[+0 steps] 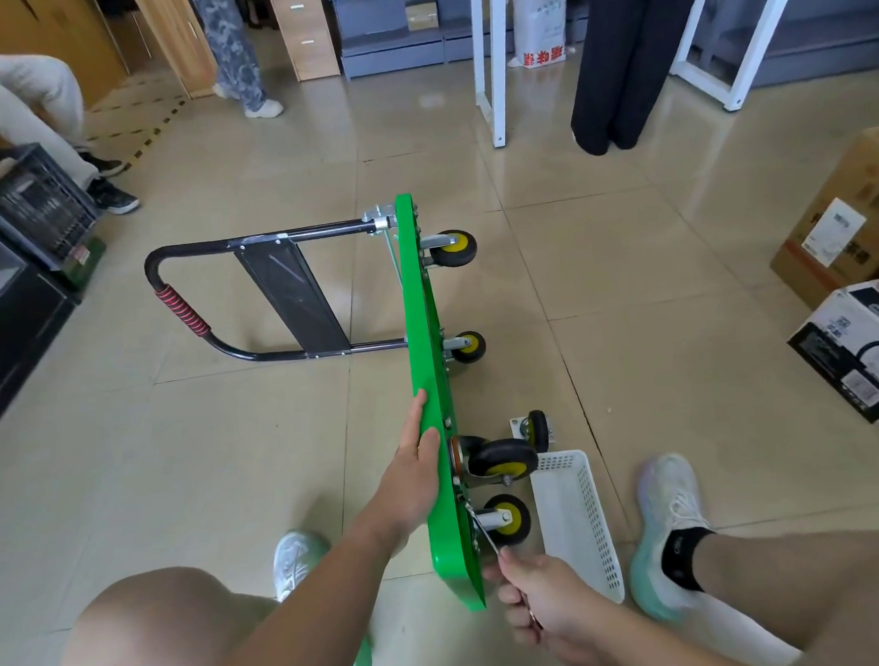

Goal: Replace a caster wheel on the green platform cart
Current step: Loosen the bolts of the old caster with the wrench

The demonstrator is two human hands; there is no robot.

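Right hand [539, 602]: It sits at about 5 o'clock in the view. Its fingers are curled tight round the handle of a wrench.
Wrench [483, 533]: It is thin and shiny. It points from the hand toward 11 o'clock. Its head reaches the plate of the nearest wheel. The bolt itself is too small to see.
Nearest wheel [508, 520]: It is black with a yellow middle. It is fixed to the bottom of the cart and sticks out toward 3 o'clock.
Left hand [418, 462]: The fingers are straight and grip nothing. The hand lies flat on the cart's top side, at 10 o'clock from the nearest wheel.
Green cart [422, 334]: It stands on its long edge on the floor in the middle of the view, running from 12 to 6 o'clock. Its black handle [178, 307] lies out toward 9 o'clock.
Loose wheel [537, 429]: It lies on the floor near the cart, at 1 o'clock from the nearest wheel. Nothing holds it.
White basket [578, 530]: It lies on the floor at 3 o'clock from the nearest wheel, quite near.
Step, I think: A bolt on the nearest wheel is being turned. I cannot tell if it is going tighter or looser.
What could go wrong: The wrench could slip off the bolt if it sits crooked, and the knuckles could bang the cart. A hard pull could tip the cart if the flat hand lets up. A freed bolt could roll away if it misses the basket.
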